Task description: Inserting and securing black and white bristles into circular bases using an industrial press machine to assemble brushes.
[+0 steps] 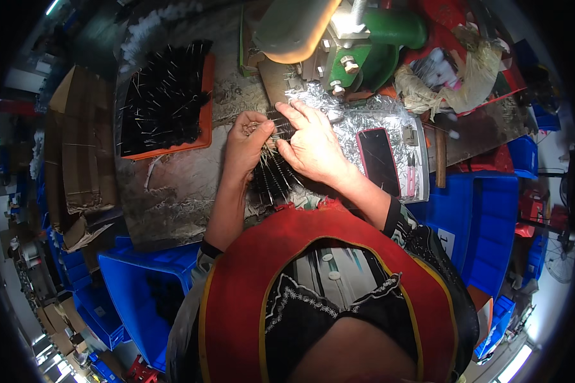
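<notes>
Close to my body lies a bunch of small twisted-wire brushes [271, 182], with black bristles and thin pale stems. My left hand [246, 140] is closed at the bunch's upper end, its thumb and fingers pinching several wire stems. Beside it, my right hand [318, 147] has its fingers stretched out below the machine, thumb apart from them. Dark bristles show between that thumb and the fingers; whether they grip a brush is not clear. Both hands partly cover the bunch. A green machine [351, 60] with bolts stands just beyond my hands.
An orange tray [207, 118] heaped with black wire brushes stands at the left. Metal clippings [358, 121] cover a pale tray at the right, with a phone [378, 159] and a pink pen [411, 175]. Blue bins [140, 287] and a cardboard box [83, 140] flank the bench.
</notes>
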Motion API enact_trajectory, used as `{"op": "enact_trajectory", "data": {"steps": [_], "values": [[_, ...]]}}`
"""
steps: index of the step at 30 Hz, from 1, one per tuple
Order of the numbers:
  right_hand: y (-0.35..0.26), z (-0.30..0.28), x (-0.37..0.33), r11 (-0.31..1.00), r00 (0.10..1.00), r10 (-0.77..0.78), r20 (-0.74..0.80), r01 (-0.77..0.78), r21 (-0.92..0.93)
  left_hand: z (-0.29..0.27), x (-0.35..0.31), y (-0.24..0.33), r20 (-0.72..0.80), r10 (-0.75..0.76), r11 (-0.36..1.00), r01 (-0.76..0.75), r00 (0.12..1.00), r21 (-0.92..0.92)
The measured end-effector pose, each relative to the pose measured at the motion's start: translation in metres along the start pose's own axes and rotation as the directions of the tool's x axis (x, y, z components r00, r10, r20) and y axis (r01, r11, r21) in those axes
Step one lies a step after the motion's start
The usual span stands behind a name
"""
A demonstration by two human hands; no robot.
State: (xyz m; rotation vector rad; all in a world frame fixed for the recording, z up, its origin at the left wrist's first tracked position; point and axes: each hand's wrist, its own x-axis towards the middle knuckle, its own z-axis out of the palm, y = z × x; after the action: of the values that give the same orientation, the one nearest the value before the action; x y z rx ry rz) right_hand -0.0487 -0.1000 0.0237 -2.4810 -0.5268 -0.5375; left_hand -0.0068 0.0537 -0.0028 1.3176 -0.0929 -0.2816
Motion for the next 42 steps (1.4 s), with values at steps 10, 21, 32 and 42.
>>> {"op": "enact_trajectory", "data": {"steps": [10,21,32,42], "values": [[0.002,0.013,-0.003,0.998,0.993,-0.016,-0.115,0.009,-0.062,0.01,-0.009,-0.004,-0.277,-0.004,1.0,0.0,0.961,-0.015],[-0.001,0.005,-0.004,1.0,1.0,-0.019,-0.019,0.019,-0.022,0.006,-0.005,-0.009,-0.037,0.122,0.991,-0.123,0.992,-0.044],[0.105,-0.091,-0.092,0.679,0.636,0.728,-0.257,-0.614,0.403,0.008,-0.006,0.034,-0.036,-0.034,0.969,0.024,0.999,-0.248],[0.113,-0.153,-0.045,0.756,0.61,0.648,-0.457,-0.441,0.484,0.001,-0.008,0.059,0.086,0.094,0.953,-0.065,0.992,-0.297]]}}
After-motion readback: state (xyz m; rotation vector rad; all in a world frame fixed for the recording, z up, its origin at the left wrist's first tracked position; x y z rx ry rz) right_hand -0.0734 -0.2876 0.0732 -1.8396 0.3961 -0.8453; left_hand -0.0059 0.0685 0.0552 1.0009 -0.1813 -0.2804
